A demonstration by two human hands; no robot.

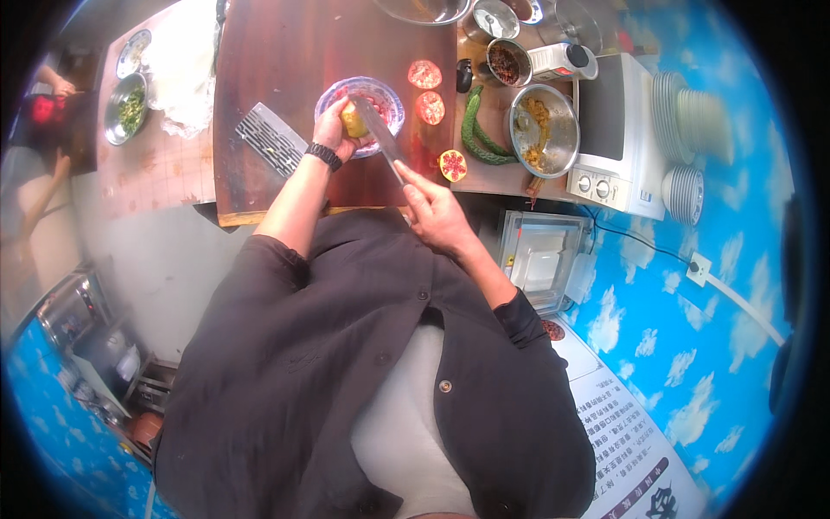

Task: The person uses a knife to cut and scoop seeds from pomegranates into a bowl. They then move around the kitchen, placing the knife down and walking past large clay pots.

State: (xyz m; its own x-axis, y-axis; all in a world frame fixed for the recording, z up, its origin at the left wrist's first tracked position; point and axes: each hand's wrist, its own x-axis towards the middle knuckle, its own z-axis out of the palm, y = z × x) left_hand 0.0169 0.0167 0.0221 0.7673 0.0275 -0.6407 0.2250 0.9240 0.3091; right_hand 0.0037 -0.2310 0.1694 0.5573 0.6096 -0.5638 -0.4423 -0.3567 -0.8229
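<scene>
Over a blue-and-white patterned bowl (393, 97), my left hand (334, 130) holds a pomegranate piece (353, 120) with its yellowish rind facing up. My right hand (431, 211) grips the handle of a knife (381, 130), whose broad blade lies across the rind. Red bits show inside the bowl, mostly hidden by my hand and the blade. To the right of the bowl lie two emptied-looking pomegranate pieces (430, 108) and a cut pomegranate half (452, 165) full of red seeds. A cleaver-like blade with a dark streaked pattern (272, 138) rests left of the bowl.
On the right stand a steel bowl (545, 130) with yellowish food, green cucumbers (476, 126), a bowl of dark spice (509, 63) and a microwave (616, 130). Stacked plates (687, 120) sit on it. A bowl of chopped greens (126, 109) is left; another person's hand (63, 86) shows beyond.
</scene>
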